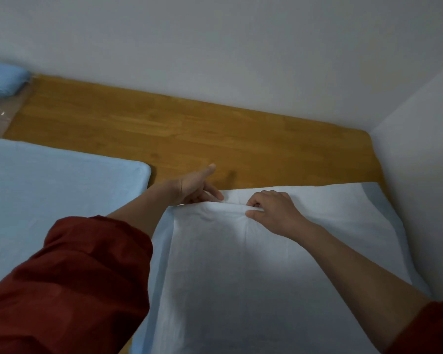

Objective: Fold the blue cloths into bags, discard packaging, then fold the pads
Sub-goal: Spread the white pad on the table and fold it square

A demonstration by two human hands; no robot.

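A large white pad with a pale blue border (241,264) lies across the wooden table (189,129), right of centre. Its far part is doubled over into a raised fold. My right hand (271,213) pinches that fold between thumb and curled fingers near the middle. My left hand (195,187) is at the fold's left end, fingers reaching onto the white edge and thumb pointing up; its grip is partly hidden. A flat stack of blue cloth (56,190) lies to the left.
At the far left corner a clear plastic bag (0,106) holds folded blue cloths (5,75). White walls close the table at the back and on the right. Bare wood shows beyond the pad.
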